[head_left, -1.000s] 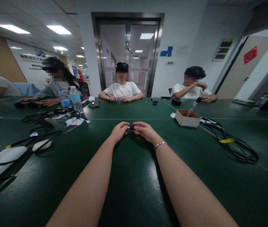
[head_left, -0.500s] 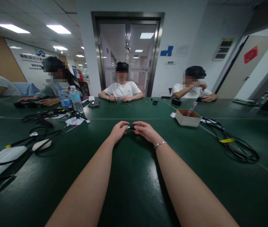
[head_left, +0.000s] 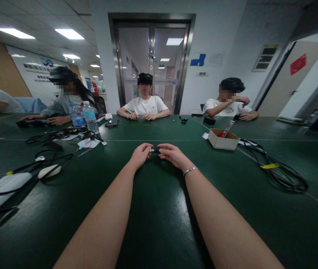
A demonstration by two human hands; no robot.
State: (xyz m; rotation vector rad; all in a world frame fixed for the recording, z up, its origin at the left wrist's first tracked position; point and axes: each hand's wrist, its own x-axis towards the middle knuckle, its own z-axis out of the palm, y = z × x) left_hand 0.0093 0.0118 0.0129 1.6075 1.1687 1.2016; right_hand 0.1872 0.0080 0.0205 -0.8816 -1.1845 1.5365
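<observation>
Between my hands, just above or on the green table (head_left: 159, 201), is a small black cylinder with a silvery end (head_left: 155, 150). The thumb and fingers of my left hand (head_left: 142, 156) pinch its silvery left end. Its black right end sits in the closed fingers of my right hand (head_left: 173, 155), which hide part of it. I cannot tell exactly what kind of thing it is. A silver bracelet (head_left: 190, 170) circles my right wrist.
Right of my hands stand an open cardboard box (head_left: 223, 143) holding a clear-and-red tube and a coiled black cable (head_left: 282, 173). Cables, papers (head_left: 88, 143) and two water bottles (head_left: 90, 117) lie or stand to the left. Several people sit around the table, one person (head_left: 144, 106) directly opposite.
My hands keep almost the same place and grip on the small cylinder. At the right, the seated person's raised forearm and hand have shifted slightly.
</observation>
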